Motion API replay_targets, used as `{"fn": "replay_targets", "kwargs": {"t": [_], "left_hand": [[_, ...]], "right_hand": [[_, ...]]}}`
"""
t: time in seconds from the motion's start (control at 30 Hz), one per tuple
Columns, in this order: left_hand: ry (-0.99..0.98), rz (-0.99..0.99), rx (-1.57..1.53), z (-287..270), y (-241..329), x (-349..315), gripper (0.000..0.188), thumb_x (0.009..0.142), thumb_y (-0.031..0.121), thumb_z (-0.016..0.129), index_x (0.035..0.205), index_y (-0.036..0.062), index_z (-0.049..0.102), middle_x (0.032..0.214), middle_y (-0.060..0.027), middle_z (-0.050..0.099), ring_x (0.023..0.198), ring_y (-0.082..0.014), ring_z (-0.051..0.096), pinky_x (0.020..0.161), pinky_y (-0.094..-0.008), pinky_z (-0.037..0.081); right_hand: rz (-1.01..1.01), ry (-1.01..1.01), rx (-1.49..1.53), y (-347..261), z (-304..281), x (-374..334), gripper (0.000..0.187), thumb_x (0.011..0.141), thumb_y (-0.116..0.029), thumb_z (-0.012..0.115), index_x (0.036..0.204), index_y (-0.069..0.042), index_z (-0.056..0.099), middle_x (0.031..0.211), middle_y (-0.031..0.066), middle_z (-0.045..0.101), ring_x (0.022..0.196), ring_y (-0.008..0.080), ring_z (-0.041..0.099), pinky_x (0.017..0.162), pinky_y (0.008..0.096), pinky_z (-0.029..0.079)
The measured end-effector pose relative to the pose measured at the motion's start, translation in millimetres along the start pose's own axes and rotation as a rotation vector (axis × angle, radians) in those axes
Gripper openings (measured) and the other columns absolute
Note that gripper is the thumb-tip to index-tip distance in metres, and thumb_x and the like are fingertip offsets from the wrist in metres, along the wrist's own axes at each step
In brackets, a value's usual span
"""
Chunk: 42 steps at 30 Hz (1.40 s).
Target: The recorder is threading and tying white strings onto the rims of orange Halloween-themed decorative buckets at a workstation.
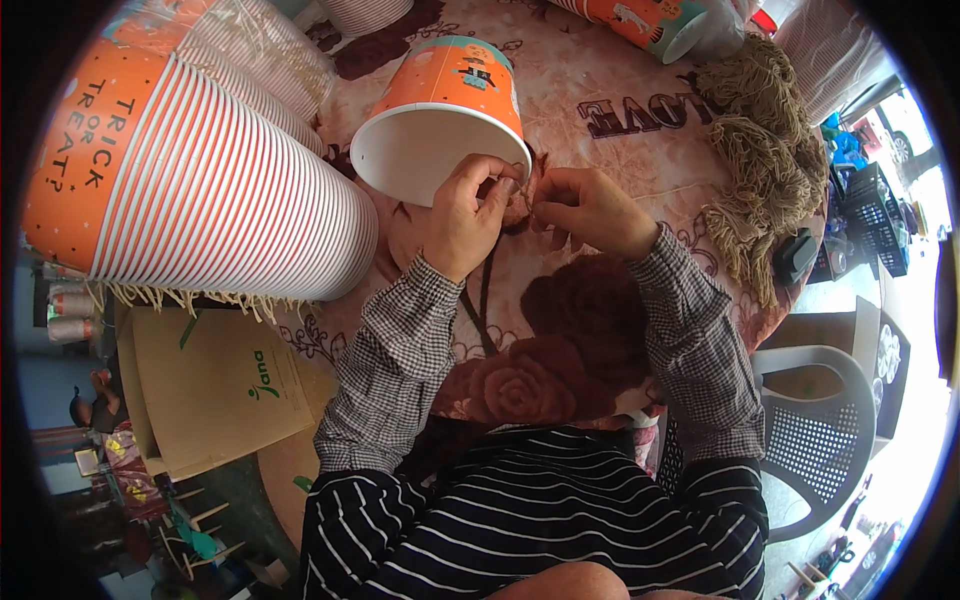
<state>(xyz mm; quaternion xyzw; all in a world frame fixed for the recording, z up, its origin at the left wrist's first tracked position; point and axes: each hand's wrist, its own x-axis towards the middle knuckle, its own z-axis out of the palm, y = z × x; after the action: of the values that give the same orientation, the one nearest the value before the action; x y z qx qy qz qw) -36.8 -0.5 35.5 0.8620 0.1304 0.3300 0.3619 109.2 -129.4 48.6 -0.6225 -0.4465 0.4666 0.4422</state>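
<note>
An orange paper bucket [450, 85] with a teal base band and a white inside lies on its side, its mouth toward me. My left hand [472, 212] is closed in a pinch at the right side of the bucket's rim. Close beside it, my right hand [590, 208] pinches too, thumb against forefinger. Between the fingertips runs a thin tan cord [530, 190], mostly hidden by the fingers. At the right of the table lie bundles of similar tan cord [755, 165].
A long nested stack of white-rimmed orange buckets [235, 185] lies at left, with plastic-wrapped stacks behind. More buckets [640, 25] lie at the far right. A flowered cloth [590, 330] covers the table. A cardboard box [220, 390] stands lower left, a grey chair [820, 440] at right.
</note>
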Motion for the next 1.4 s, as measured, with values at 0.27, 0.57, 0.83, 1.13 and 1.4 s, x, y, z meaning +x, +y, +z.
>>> {"fn": "replay_targets", "kwargs": {"t": [0.27,0.57,0.83,1.13,1.4], "left_hand": [[-0.047,0.018,-0.02,-5,5,1,0.014,0.08,-0.002,0.056,0.093,0.0005,0.059,0.09,-0.0117,0.064,0.079,-0.0261,0.063,0.067,-0.0337,0.051],[-0.123,0.017,0.029,-8,8,-1,0.015,0.078,0.003,0.062,0.093,0.0009,0.06,0.085,-0.013,0.065,0.077,-0.0293,0.064,0.069,-0.0369,0.05],[-0.156,0.007,0.034,-5,11,0,0.011,0.078,0.005,0.064,0.088,0.0004,0.062,0.084,-0.0133,0.065,0.077,-0.0292,0.064,0.068,-0.0362,0.05],[-0.137,-0.022,-0.03,-6,6,-1,0.013,0.078,0.004,0.063,0.09,0.0002,0.064,0.085,-0.0131,0.066,0.076,-0.0265,0.065,0.067,-0.033,0.051],[-0.153,-0.052,-0.023,-7,8,0,0.013,0.078,0.003,0.063,0.09,-0.0004,0.065,0.084,-0.0124,0.065,0.075,-0.0251,0.065,0.066,-0.032,0.051]], "right_hand": [[0.017,0.004,0.013,-1,-1,-1,0.013,0.086,-0.01,0.056,0.093,0.0,0.056,0.079,0.0059,0.065,0.06,0.0111,0.064,0.048,0.0231,0.05],[0.018,0.001,-0.004,-2,-1,0,0.011,0.089,-0.01,0.055,0.094,-0.001,0.057,0.08,0.0047,0.065,0.061,0.01,0.063,0.048,0.0207,0.048],[-0.005,0.018,0.012,1,-1,0,0.012,0.086,-0.009,0.056,0.093,0.0,0.057,0.078,0.0061,0.065,0.06,0.0114,0.064,0.047,0.023,0.049],[0.019,0.017,-0.001,1,-4,0,0.014,0.086,-0.01,0.056,0.094,0.001,0.057,0.081,0.007,0.067,0.062,0.0114,0.064,0.05,0.0239,0.05],[-0.009,-0.013,-0.034,4,-5,1,0.012,0.089,-0.013,0.056,0.095,-0.002,0.058,0.079,0.0035,0.065,0.062,0.0087,0.063,0.05,0.0207,0.047]]}}
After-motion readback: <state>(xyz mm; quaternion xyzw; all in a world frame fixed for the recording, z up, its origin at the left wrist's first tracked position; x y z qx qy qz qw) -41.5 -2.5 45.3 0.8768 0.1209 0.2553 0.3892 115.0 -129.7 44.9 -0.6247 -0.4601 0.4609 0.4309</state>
